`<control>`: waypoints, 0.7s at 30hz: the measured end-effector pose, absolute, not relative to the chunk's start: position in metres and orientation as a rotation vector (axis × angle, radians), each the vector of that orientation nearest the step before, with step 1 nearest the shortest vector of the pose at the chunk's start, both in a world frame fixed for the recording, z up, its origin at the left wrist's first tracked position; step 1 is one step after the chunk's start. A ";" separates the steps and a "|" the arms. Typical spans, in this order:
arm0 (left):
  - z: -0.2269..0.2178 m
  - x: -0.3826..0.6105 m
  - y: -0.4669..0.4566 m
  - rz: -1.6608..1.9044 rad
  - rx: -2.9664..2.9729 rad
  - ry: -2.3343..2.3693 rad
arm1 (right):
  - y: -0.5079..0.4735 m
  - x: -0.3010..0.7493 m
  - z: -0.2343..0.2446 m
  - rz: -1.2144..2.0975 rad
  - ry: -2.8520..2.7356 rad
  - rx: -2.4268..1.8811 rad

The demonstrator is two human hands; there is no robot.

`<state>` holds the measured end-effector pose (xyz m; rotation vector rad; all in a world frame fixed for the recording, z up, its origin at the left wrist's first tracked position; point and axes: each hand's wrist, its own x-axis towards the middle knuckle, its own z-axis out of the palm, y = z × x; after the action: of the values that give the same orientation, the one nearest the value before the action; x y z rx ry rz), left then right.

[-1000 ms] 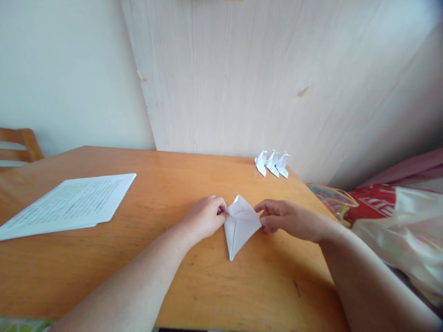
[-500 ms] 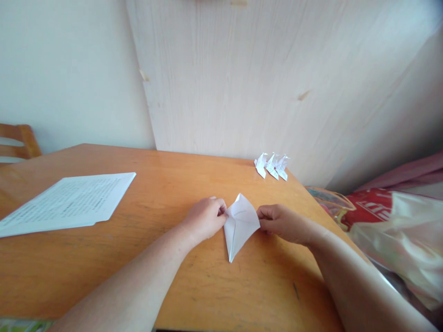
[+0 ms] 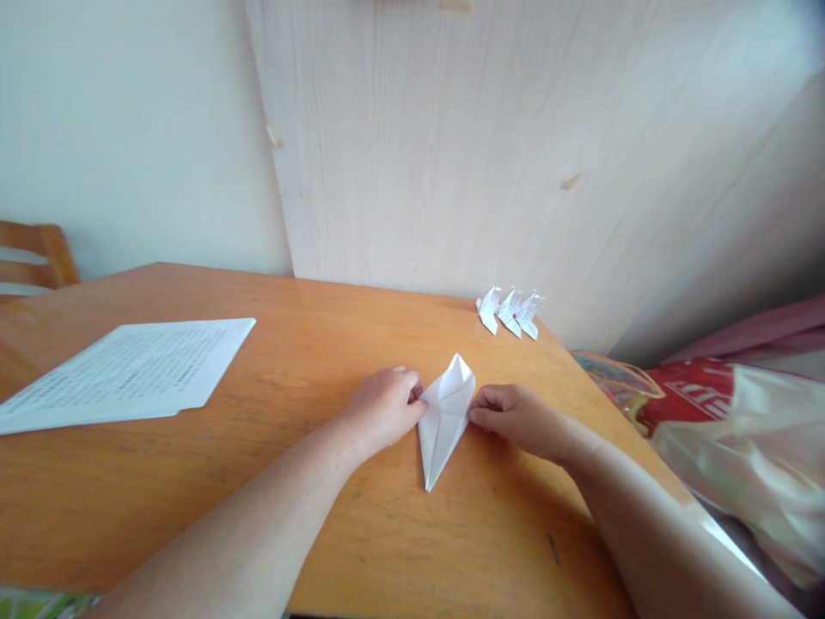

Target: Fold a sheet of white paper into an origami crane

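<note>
A white folded paper (image 3: 444,417), kite-shaped with its point toward me, lies on the orange wooden table (image 3: 309,361). My left hand (image 3: 383,406) is closed and pinches the paper's left edge. My right hand (image 3: 512,417) is closed too, its fingertips pressing the right edge inward. The upper part of the paper stands up between the two hands.
Three small folded white paper figures (image 3: 510,310) sit at the table's far right corner. A printed sheet (image 3: 129,370) lies at the left. A wooden chair (image 3: 35,262) stands far left. A plastic bag (image 3: 728,438) with red print bulges off the table's right side.
My right hand has moved left, pushing the paper's right side inward, so the shape is narrower and its top stands higher. My left hand has stayed in place.
</note>
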<state>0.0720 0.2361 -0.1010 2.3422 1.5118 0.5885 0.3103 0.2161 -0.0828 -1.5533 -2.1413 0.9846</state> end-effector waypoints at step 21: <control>-0.095 0.083 0.224 0.626 2.522 1.536 | 0.215 0.297 -0.094 0.501 -2.200 -1.756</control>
<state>0.0831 0.2241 -0.0948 2.5219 1.5363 0.6265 0.2970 0.2147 -0.0936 -1.7560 -2.1998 0.5013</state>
